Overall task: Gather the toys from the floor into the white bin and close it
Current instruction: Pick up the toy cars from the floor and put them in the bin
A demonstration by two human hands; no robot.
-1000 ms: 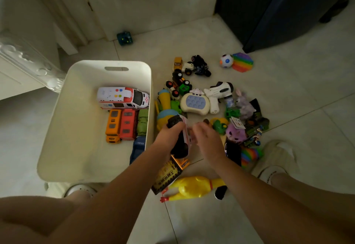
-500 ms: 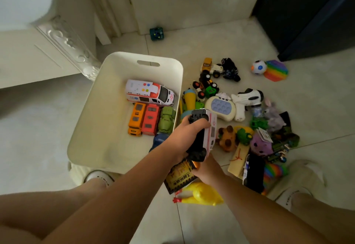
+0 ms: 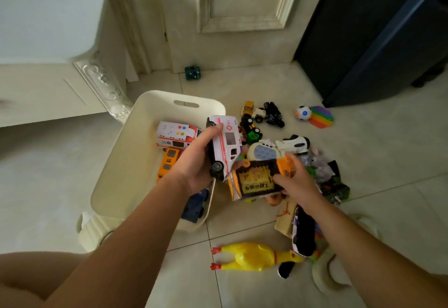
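Head view: your left hand (image 3: 194,164) grips an ambulance (image 3: 226,144) above the bin (image 3: 126,162); your right hand (image 3: 294,181) grips a boxed toy (image 3: 257,179).

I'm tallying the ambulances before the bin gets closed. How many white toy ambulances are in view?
2. One ambulance lies inside the white bin near its far end; the other ambulance is held in the left hand over the bin's right rim. Others may be hidden.
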